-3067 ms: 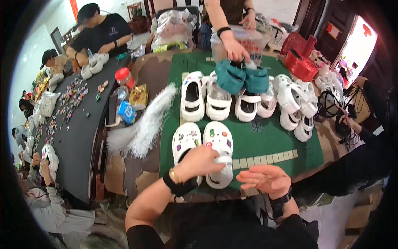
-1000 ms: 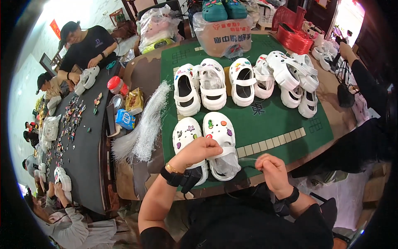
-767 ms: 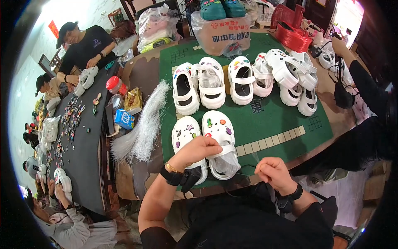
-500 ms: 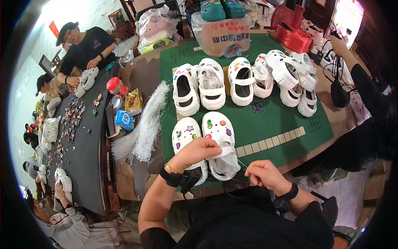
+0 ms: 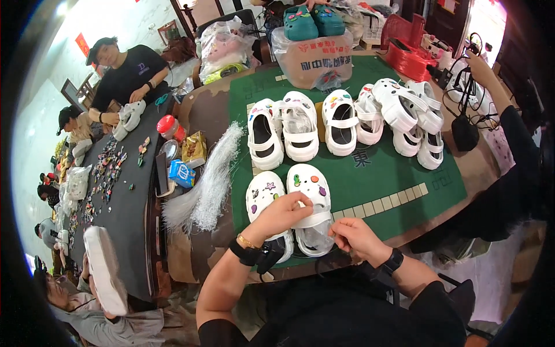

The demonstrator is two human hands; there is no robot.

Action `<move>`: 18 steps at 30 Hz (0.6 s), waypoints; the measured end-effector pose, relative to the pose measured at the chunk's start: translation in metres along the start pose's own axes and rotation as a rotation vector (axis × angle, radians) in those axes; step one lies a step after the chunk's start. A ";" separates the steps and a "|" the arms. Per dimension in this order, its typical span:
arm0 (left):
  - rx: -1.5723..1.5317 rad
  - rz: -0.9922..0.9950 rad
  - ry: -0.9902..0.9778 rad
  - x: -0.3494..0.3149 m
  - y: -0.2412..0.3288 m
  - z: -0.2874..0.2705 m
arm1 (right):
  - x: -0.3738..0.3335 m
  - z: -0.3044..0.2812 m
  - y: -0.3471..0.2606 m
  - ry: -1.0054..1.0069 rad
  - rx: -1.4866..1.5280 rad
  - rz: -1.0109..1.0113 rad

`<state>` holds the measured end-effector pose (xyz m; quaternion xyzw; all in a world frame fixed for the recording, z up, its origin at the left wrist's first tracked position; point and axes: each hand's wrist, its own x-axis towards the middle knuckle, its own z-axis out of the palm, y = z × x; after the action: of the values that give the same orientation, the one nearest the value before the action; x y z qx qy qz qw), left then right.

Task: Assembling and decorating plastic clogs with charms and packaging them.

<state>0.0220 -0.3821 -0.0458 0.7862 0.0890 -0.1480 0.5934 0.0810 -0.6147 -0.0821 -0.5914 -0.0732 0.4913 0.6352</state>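
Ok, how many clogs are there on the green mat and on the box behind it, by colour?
White clogs: 10 (those at the right overlap, so the count there is less sure)
Teal clogs: 2
Total: 12

left hand [image 5: 281,214] reaches forward, fingers curled; right hand [image 5: 357,239] loosely fisted.

Ten white clogs [image 5: 298,132], two teal clogs [image 5: 314,21]
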 end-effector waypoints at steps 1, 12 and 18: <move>-0.012 0.012 0.060 0.000 0.000 0.001 | 0.003 0.001 -0.001 -0.006 0.000 -0.002; 0.136 0.107 0.349 -0.002 0.006 0.011 | 0.008 0.008 -0.006 0.192 -0.260 -0.349; 0.081 0.131 0.403 -0.018 0.010 0.018 | 0.017 0.022 -0.024 0.250 -0.477 -0.701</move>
<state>0.0058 -0.4011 -0.0354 0.8270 0.1488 0.0478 0.5400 0.0877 -0.5835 -0.0641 -0.7157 -0.3033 0.1401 0.6133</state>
